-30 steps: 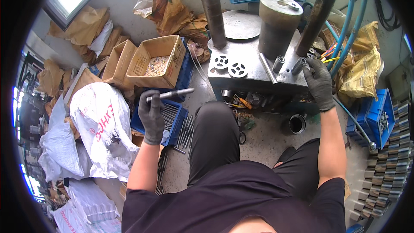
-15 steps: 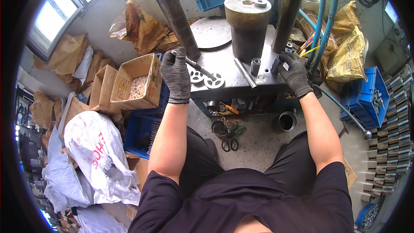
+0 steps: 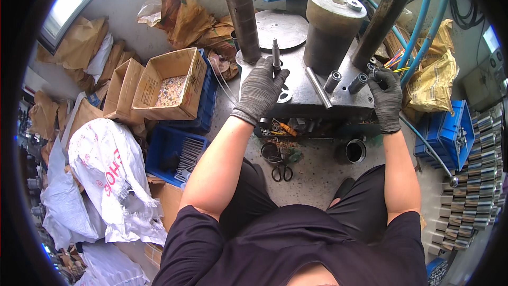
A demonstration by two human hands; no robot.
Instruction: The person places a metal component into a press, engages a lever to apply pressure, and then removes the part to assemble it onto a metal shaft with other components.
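Note:
My left hand point(image 3: 260, 89), in a dark grey knit glove, is closed around a stepped metal shaft point(image 3: 275, 48) that stands upright over the bench. Pale spoked wheels point(image 3: 284, 95) lie beside and partly beneath this hand. My right hand point(image 3: 386, 98), gloved too, has its fingertips bent around a small ring-shaped bearing point(image 3: 372, 67) at the bench's right side. Just left of it, two dark rollers point(image 3: 358, 82) with bearing-like ends rest on the metal bench point(image 3: 346, 99). Next to them leans a plain steel rod point(image 3: 318, 87).
A thick steel cylinder point(image 3: 333, 37) rises between two dark columns point(image 3: 238, 13). Left are a cardboard box point(image 3: 193, 87) of small bits and a blue crate point(image 3: 159, 153) of rods. Blue hoses point(image 3: 429, 26) hang at right. Scissors point(image 3: 282, 173) and a metal pot point(image 3: 355, 151) are below.
My left hand has moved right and turned the shaft from slanted to upright. My right hand has left the dark roller and reached the bearings to its right. The view has shifted.

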